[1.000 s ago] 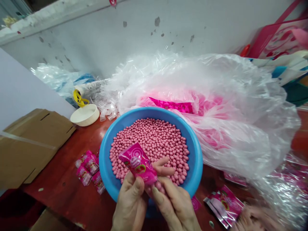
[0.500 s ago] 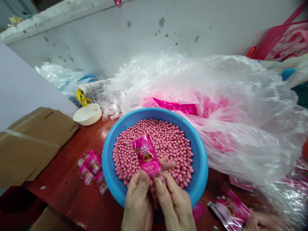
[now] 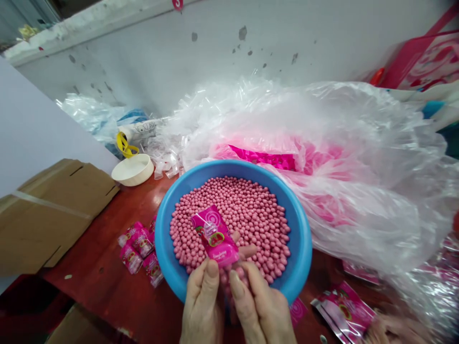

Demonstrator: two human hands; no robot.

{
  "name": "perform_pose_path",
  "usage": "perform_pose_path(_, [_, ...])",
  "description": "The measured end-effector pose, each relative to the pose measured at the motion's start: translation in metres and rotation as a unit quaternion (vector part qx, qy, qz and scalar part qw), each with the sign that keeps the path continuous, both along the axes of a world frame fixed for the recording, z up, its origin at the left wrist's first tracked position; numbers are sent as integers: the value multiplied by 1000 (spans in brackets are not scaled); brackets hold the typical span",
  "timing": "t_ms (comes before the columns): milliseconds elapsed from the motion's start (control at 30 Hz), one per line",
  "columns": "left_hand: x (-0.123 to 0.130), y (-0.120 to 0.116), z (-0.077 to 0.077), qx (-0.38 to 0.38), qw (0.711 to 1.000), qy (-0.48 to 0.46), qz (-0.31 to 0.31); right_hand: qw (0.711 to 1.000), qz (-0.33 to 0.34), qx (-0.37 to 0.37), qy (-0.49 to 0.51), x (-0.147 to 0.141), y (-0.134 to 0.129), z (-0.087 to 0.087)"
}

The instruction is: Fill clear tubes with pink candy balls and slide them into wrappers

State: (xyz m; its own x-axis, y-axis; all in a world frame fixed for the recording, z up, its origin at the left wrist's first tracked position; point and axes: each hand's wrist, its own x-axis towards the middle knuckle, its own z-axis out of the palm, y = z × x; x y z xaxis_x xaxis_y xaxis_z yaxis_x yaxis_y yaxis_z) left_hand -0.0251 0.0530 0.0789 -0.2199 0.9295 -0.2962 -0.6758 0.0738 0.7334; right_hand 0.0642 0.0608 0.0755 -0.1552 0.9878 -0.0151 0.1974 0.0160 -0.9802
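Above the near side of a blue basin (image 3: 305, 239), my left hand (image 3: 202, 303) pinches the lower left corner of a shiny pink printed packet (image 3: 216, 237). My right hand (image 3: 260, 306) is closed at the packet's lower right, with some fingers stretched behind it. Between my thumbs, just below the packet, a few pink balls show through what seems to be clear plastic; its shape is mostly hidden. Small pink candy-like balls (image 3: 251, 205) fill much of the basin. Left of it lies a small heap of pink-and-clear packets (image 3: 138, 246).
A white round dish (image 3: 132, 171) and a flattened cardboard box (image 3: 57, 210) are at the left. Behind the basin spreads a large clear plastic bag (image 3: 358, 129) with pink contents. At lower right, another person's hand (image 3: 390, 329) is near a pink packet (image 3: 346, 310).
The held packet has tilted and shifted slightly left and down. More pink balls show between my thumbs. The whole view has shifted a little.
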Motion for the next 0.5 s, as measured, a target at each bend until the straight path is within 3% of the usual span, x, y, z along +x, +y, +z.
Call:
perform_pose_path(67, [-2, 3, 5, 1, 1000, -12, 8, 999, 21, 27, -20, -1, 3, -3])
perform_pose_path(233, [-7, 10, 12, -2, 999, -15, 45, 985, 160, 62, -18, 2, 16, -4])
perform_pose_path(300, [-7, 9, 13, -19, 998, -14, 57, 989, 135, 67, -13, 3, 15, -5])
perform_pose_path(433, [-7, 4, 14, -66, 995, -12, 74, 998, -1, 66, -3, -4, 9, -10])
perform_pose_path(500, [-8, 2, 13, -79, 994, -4, 73, 997, 2, 65, 41, -8, 9, -12])
